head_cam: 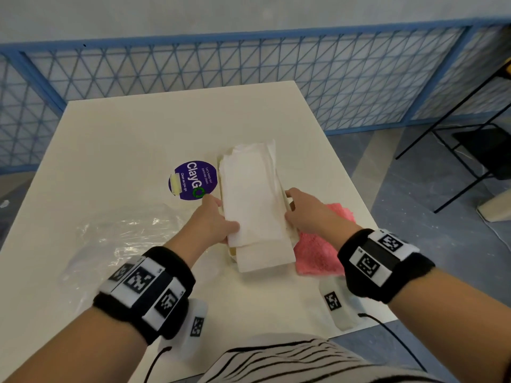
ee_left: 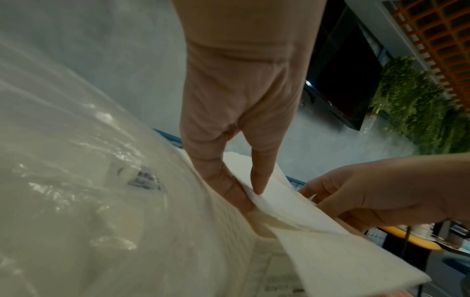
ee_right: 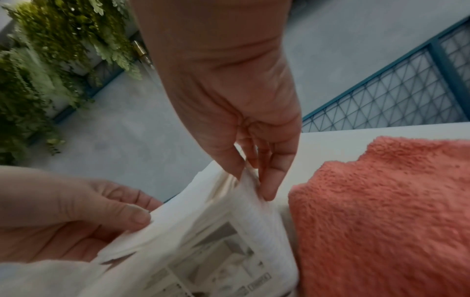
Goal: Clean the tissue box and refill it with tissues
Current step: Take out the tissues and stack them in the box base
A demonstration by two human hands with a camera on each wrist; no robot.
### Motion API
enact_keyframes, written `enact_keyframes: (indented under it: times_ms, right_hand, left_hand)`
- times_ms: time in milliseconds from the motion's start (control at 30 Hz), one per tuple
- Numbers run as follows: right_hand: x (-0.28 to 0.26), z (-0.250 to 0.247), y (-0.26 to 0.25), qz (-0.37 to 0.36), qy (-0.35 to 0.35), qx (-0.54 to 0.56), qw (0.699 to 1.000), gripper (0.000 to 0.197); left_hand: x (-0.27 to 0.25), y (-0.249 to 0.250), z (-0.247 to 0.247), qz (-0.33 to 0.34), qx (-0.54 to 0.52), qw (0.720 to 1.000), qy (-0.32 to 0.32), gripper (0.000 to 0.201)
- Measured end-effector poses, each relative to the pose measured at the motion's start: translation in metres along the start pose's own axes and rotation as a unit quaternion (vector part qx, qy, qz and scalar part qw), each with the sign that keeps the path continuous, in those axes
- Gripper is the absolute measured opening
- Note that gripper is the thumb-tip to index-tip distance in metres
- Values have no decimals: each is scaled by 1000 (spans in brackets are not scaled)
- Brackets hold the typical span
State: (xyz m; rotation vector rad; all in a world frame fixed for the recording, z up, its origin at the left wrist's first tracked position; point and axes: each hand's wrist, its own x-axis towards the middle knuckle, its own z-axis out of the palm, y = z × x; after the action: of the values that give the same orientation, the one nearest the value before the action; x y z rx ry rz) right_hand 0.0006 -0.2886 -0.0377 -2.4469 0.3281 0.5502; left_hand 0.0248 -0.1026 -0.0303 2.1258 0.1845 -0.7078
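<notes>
A thick stack of white tissues (head_cam: 254,200) lies lengthwise over the cream tissue box (head_cam: 232,251) in the middle of the white table (head_cam: 124,139). Only the box's near edge shows under the stack. My left hand (head_cam: 226,227) pinches the stack's left edge, thumb on top. My right hand (head_cam: 290,206) pinches the right edge. In the left wrist view, the left hand (ee_left: 250,198) pinches the tissues (ee_left: 305,217) above the ribbed box side (ee_left: 229,231). In the right wrist view, the right hand (ee_right: 254,184) pinches the tissue edge (ee_right: 193,217) over the printed box (ee_right: 229,259).
A pink fluffy cloth (head_cam: 318,251) lies right of the box, touching it. Crumpled clear plastic wrap (head_cam: 119,244) is spread at the left. A round purple sticker (head_cam: 193,179) is on the table left of the stack. A blue mesh fence (head_cam: 249,62) stands beyond the table.
</notes>
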Motion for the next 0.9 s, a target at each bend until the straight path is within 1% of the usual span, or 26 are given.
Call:
enact_keyframes:
  times_ms: [100,200,233,300,333,367,400,433,500,533,600,633,700,767,833,900]
  right_hand:
    - [-16,9,4,-9,-17,-6,1000,49]
    - [-32,18,8,-29,-21,-15,999,50]
    - [-37,20,9,-39,-9,-23,999,55]
    - [-47,22,11,-67,48,-23,996,64]
    - [-51,22,11,-85,81,-18,993,63]
    - [-55,21,10,-98,97,-17,990,58]
    - [-57,20,10,-99,89,-26,991,54]
    - [-59,19,11,-84,57,-43,994,51]
    - [-64,18,11,-39,-19,-64,997,54]
    - [-65,17,11,-27,-36,-61,997,56]
    - [-68,16,10,-31,-36,-43,998,60]
    - [-69,16,10,-36,-34,-31,998,62]
    - [-72,17,9,-45,-37,-18,998,64]
    - [-76,18,8,-53,-46,-30,997,63]
    - [-81,18,7,-66,-38,-65,995,57]
    - [-87,16,8,-99,-33,-111,988,56]
  left_hand:
    - [-14,-12,-2,-30,10,999,-33,59]
    - [-24,-21,-3,-47,10,998,-47,58]
    - [-26,-23,-3,-49,8,998,-48,59]
    - [-28,-25,-2,-52,1,998,-47,61]
    - [-29,-25,-2,-50,-3,998,-45,63]
    - [-29,-26,-2,-47,-6,998,-42,65]
    - [-30,-26,-1,-42,-11,998,-38,66]
    - [-30,-25,-1,-35,-19,999,-35,67]
    - [-31,-24,1,-19,-44,998,-33,66]
    - [-30,-24,2,-11,-60,998,-35,64]
    - [-29,-23,3,-7,-115,992,-48,59]
    - [-29,-22,2,-12,-161,985,-56,55]
    - [-29,-17,0,-40,-267,960,-69,45]
    - [-28,-12,-4,-68,-345,934,-66,39]
    - [-29,-11,-7,-77,-369,924,-60,36]
    - [-30,-14,-7,-64,-352,932,-64,36]
